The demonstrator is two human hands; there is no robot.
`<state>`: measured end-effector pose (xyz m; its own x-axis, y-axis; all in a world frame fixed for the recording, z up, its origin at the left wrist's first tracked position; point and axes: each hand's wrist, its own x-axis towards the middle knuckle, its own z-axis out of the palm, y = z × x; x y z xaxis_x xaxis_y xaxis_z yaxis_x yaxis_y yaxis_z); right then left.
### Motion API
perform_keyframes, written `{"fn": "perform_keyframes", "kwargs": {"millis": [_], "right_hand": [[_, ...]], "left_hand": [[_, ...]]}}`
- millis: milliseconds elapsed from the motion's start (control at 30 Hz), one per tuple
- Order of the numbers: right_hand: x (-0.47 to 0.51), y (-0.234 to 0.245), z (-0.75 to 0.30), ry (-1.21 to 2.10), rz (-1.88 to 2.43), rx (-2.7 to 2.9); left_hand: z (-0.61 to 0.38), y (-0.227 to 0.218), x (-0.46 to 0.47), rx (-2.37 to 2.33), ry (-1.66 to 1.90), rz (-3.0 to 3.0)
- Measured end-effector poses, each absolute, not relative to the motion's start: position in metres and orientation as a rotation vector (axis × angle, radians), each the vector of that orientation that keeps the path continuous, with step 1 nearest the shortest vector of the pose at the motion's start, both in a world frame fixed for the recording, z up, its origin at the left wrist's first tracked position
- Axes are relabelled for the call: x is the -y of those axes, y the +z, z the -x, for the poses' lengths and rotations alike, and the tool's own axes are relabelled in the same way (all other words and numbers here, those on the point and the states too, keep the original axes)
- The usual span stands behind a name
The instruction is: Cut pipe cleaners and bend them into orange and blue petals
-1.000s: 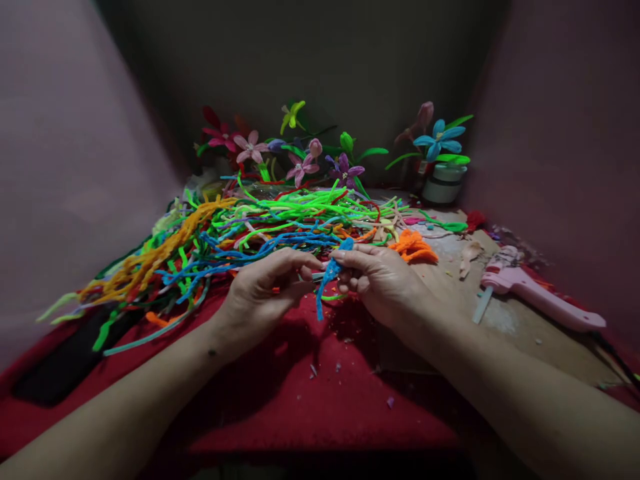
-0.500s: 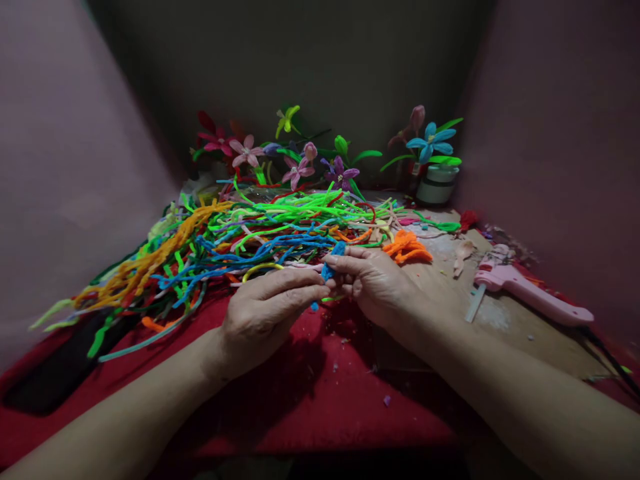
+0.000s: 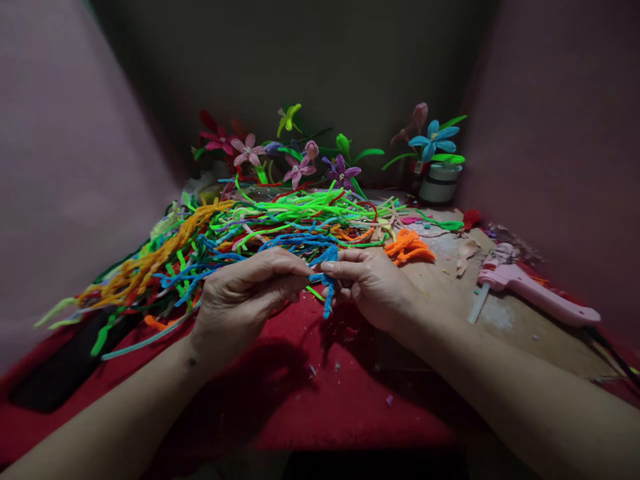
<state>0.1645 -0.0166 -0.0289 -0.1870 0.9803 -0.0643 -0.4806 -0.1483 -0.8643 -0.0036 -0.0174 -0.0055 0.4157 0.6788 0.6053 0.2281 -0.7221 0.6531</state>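
Between my hands is a bent blue pipe cleaner (image 3: 329, 293), one end hanging down over the red cloth. My right hand (image 3: 373, 280) pinches it between thumb and fingers. From the other side, my left hand (image 3: 253, 287) is closed with thumb and forefinger together on a blue end of the same piece. A short green strip (image 3: 315, 293) shows just below the fingertips. Just behind my hands lies a heap of loose pipe cleaners (image 3: 300, 210) in green, blue, orange and other colours.
A pink glue gun (image 3: 540, 293) with a glue stick rests on a board (image 3: 505, 347) at right, near an orange pipe-cleaner bundle (image 3: 410, 247). Pipe-cleaner flowers (image 3: 300, 170) and a white jar (image 3: 440, 183) stand along the back. A black object (image 3: 55, 373) lies at left.
My left hand has moved left, away from my right hand. The blue pipe cleaner now shows a hanging end. My right hand stays nearly in place.
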Motion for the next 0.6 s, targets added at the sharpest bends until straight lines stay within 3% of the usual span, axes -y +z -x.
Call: {"fn": "perform_keyframes", "kwargs": {"millis": [233,600], "right_hand": [[0.019,-0.029,-0.163,1.583,0.862,0.938],[0.024,-0.030,-0.160,1.340,1.075,1.181]], "left_hand": [[0.000,-0.009,0.019,-0.843,1.140,-2.808],[-0.002,-0.018,0.018,-0.929,0.889,-3.174]]}}
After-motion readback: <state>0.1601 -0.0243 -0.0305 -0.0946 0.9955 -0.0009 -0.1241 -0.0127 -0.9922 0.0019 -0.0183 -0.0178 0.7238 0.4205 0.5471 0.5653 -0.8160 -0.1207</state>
